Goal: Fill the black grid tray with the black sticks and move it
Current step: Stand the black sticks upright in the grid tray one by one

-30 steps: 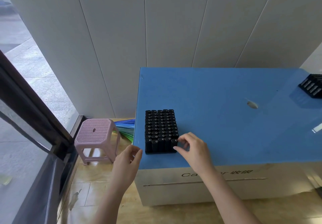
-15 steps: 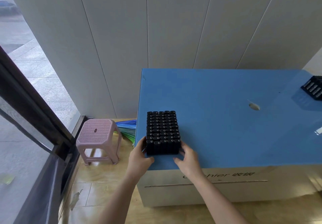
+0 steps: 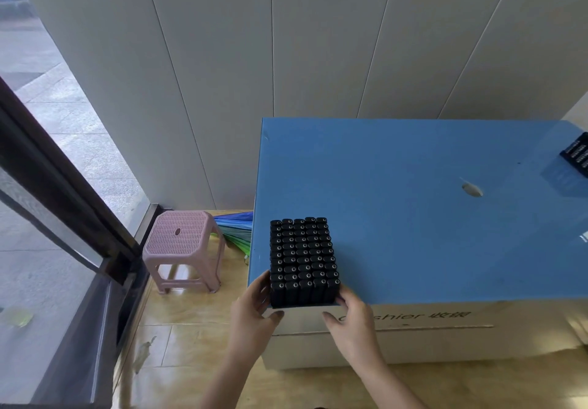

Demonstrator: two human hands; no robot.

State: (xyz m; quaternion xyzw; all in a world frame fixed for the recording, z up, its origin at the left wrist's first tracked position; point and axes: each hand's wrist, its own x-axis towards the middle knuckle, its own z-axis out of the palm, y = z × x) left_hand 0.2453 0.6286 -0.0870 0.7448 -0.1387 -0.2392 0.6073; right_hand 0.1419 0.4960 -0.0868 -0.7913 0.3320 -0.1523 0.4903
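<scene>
Hands, two: left hand (image 3: pixel 251 310) is gripping the near-left corner of the black grid tray (image 3: pixel 299 303), and right hand (image 3: pixel 353 319) is gripping its near-right corner. One tray is sitting at the near edge of the blue-topped cashier counter (image 3: pixel 397 217), by its left corner, and is carrying upright black sticks (image 3: pixel 302 256), five per row. One pink stool (image 3: pixel 183 243) is standing left. One second black tray (image 3: pixel 577 157) is lying far right, cut off.

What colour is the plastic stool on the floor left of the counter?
Pale pink, with a woven-look seat; the stool shows in the head view.
</scene>
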